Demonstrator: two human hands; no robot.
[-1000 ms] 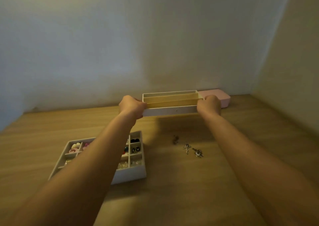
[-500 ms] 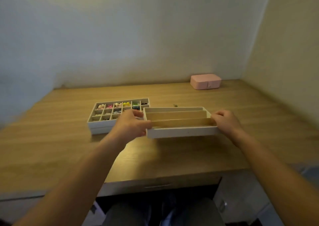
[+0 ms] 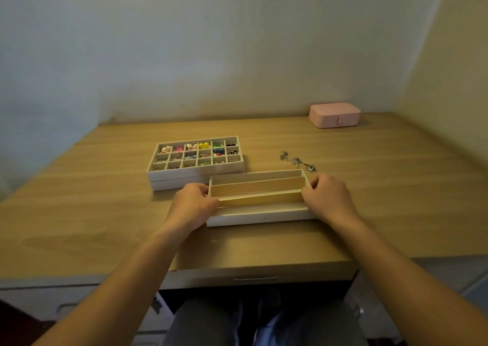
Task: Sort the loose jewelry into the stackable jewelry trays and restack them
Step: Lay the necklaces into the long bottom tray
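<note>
Up front on the tabletop [image 3: 105, 213], holding the long-slot tray [image 3: 260, 215] with left hand [image 3: 191, 205] and right hand [image 3: 328, 200], fingers [image 3: 318, 182] clamped on its end walls, probably to seat it squarely near the loose chains [image 3: 297, 160].

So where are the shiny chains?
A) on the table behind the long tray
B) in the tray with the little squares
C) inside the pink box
A: the chains lie loose on the bare table, just behind the far right corner of the long tray.
</note>
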